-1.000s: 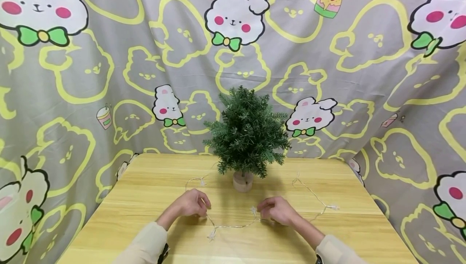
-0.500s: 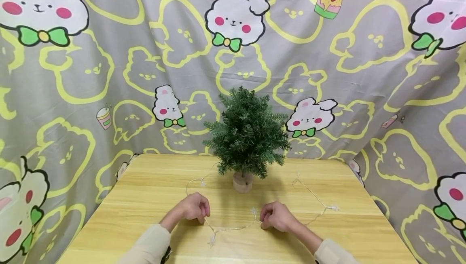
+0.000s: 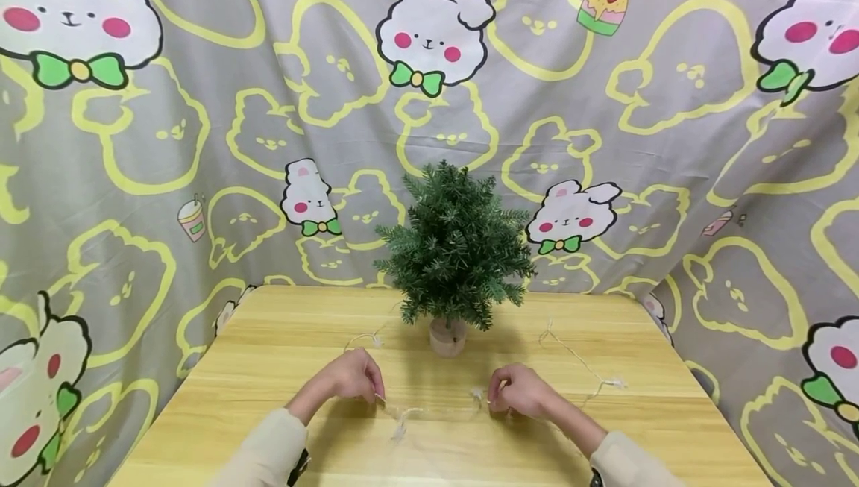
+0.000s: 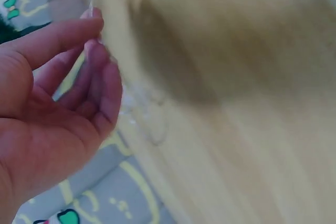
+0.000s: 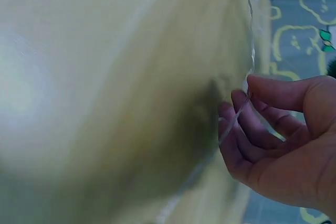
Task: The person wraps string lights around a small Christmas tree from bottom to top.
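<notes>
A string of fairy lights with clear star-like bulbs runs across the table in the head view, its wire stretched between my hands. My left hand pinches the wire between thumb and fingertips, left of the small artificial pine tree. On the right, my right hand pinches the same wire; in the right wrist view the wire passes through the fingertips. Between the hands, one blurred bulb hangs from the wire near my left hand, and another bulb is beside my right fingers.
Behind the wire, the tree stands upright on a round wooden base. More of the light string lies on the table to the right, and another bulb at the left. A patterned curtain surrounds the wooden table.
Compared with half a second ago, my hands have risen slightly and spread a little apart. The wire between them is straighter. A second ago, my right fingers looked looser around it.
</notes>
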`<state>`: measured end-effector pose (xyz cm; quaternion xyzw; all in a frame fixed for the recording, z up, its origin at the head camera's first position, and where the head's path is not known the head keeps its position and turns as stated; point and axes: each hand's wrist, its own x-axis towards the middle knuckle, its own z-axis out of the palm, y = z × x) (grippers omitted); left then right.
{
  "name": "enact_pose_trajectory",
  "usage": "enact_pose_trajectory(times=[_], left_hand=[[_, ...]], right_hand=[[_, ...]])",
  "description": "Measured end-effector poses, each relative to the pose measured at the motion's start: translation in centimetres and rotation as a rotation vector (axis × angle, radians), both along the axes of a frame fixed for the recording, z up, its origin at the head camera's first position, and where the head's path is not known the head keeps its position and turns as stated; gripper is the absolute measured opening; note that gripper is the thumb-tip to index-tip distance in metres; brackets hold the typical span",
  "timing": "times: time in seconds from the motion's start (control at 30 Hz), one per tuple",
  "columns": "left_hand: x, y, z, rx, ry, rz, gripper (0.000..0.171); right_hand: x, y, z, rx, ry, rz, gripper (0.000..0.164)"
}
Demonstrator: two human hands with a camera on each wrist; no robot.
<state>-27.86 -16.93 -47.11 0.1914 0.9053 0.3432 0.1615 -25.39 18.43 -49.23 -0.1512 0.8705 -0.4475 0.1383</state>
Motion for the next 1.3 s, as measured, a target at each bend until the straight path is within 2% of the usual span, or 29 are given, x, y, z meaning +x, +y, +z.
enact_pose_trajectory(times=[0.17,0.27,0.47,0.53,0.87,1.03,1.2,1.3], left_hand=[[-0.7,-0.2,2.0,0.041,0.043,-0.026,0.015],[-1.1,-0.2,3.1,0.070,0.036,-0.049,0.014],[-1.1,0.6,5.4,0.059,0.042,-0.068,0.010],[-1.1,0.7,6.1,0.062,0.039,-0.080,0.009],[-0.8,0.3,8.3,0.055,-0.026,-0.149,0.005],[-0.9,-0.8,9.1,0.085,0.002,-0.207,0.005],[-1.2,-2.8,10.1,0.094,0.022,-0.191,0.006],[-1.4,-3.9,10.7,0.099,-0.015,-0.200,0.008]], right_hand=[[-0.7,1.0,2.7,-0.065,-0.071,0.000,0.017],[-1.0,1.3,4.1,-0.068,-0.092,0.009,0.014],[-1.2,1.5,6.2,-0.045,-0.062,0.061,0.039],[-1.4,1.6,6.8,-0.025,-0.058,0.085,0.042],[-1.4,3.3,10.5,0.046,-0.117,0.188,0.009],[-1.3,4.9,12.5,0.094,-0.128,0.236,0.009],[-1.3,6.6,14.0,0.107,-0.138,0.256,0.010],[-1.3,7.3,14.9,0.103,-0.158,0.251,0.012]])
